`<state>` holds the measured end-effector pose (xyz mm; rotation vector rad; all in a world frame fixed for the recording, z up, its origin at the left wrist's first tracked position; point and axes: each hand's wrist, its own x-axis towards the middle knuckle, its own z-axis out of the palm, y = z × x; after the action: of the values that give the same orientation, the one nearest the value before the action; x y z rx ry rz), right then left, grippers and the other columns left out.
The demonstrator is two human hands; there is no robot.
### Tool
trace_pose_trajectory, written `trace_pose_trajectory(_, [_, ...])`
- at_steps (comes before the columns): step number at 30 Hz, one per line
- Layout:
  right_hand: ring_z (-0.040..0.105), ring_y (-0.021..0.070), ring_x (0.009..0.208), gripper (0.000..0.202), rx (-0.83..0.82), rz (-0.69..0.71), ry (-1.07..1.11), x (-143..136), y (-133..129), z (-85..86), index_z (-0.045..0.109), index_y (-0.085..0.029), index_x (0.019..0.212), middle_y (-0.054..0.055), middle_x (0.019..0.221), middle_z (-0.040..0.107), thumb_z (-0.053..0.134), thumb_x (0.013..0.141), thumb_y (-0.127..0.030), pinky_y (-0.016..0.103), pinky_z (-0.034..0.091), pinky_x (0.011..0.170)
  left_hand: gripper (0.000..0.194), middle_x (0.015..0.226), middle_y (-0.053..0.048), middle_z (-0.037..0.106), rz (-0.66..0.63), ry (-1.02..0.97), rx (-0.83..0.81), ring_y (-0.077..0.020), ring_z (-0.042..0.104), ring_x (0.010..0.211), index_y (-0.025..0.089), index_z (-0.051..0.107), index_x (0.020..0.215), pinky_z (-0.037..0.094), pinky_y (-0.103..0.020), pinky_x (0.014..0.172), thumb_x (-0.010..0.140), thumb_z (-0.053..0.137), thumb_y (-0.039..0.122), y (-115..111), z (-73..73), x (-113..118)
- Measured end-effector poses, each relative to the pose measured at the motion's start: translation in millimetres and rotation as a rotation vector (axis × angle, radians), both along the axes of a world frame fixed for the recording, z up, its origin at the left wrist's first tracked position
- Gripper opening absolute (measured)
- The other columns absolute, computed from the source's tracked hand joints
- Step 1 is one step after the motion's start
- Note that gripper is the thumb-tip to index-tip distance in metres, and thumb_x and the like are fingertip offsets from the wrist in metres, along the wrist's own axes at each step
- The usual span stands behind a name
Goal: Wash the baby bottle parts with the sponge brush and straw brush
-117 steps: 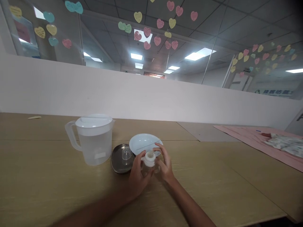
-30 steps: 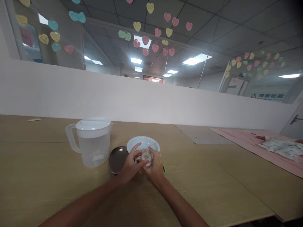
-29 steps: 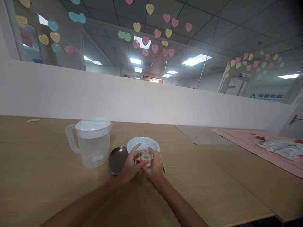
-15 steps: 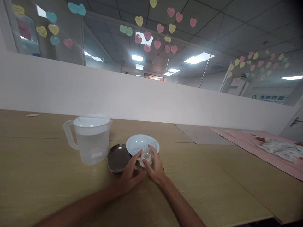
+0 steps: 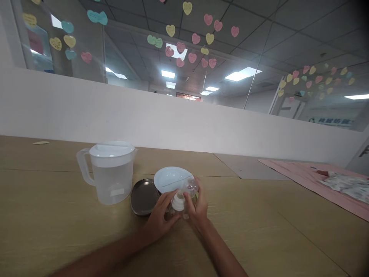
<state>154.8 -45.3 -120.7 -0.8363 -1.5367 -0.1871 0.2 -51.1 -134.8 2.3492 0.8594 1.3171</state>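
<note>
Together, two hands — left hand, right hand — close fingers round one baby bottle, beside one jug.

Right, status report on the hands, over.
Left hand on baby bottle. Right hand holding clear cap above it. Steel dish, jug alongside.

Both forearms angled inward, left hand and right hand cupped close together, fingers curled.

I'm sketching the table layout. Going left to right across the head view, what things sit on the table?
Jug → metal dish → baby bottle held in both hands → pink cloth. The white plate overlaps the dish and bottle, so it is left out.
</note>
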Motion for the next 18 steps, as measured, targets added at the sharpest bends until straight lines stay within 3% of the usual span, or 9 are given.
trace_pose_trajectory(3, [0.048,0.0236,0.111,0.054,0.162,-0.019,-0.07,-0.7,2.8,1.7,0.03,-0.023,0.132,0.012,0.12,0.048,0.052,0.082,-0.022,0.041,0.045,0.089,0.055,0.126,-0.008,0.046,0.013,-0.035,0.013,-0.0223,0.043,0.115,0.025,0.033,0.13,0.038,-0.037,0.096,0.08,0.055,0.031,0.6,1.6,2.1])
trace_pose_trajectory(9, [0.047,0.023,0.112,0.052,0.123,0.031,0.039,-10.4,0.2,-1.7,0.032,-0.026,0.131,0.012,0.125,0.043,0.051,0.083,-0.021,0.043,0.045,0.089,0.052,0.123,-0.01,0.048,0.012,-0.038,0.001,-0.0234,0.045,0.11,0.022,0.037,0.126,0.04,-0.039,0.092,0.08,0.055,0.036,0.3,4.0,3.0])
trace_pose_trajectory(15, [0.036,0.0222,0.123,0.057,-0.008,0.007,0.447,-9.8,0.9,-0.7,0.024,-0.021,0.135,0.013,0.136,0.03,0.047,0.084,-0.027,0.04,0.039,0.096,0.055,0.12,-0.011,0.049,0.067,-0.021,-0.047,-0.023,0.049,0.102,0.022,0.036,0.128,0.045,-0.037,0.082,0.079,0.055,0.039,-1.8,4.0,1.6])
trace_pose_trajectory(18, [0.043,0.021,0.115,0.049,-0.179,0.065,0.448,-1.2,7.4,1.0,0.042,-0.02,0.127,0.011,0.134,0.034,0.05,0.078,-0.024,0.036,0.041,0.093,0.055,0.12,-0.011,0.049,0.069,-0.014,-0.034,-0.0231,0.05,0.101,0.023,0.035,0.128,0.044,-0.038,0.084,0.08,0.054,0.038,-1.1,2.8,1.0])
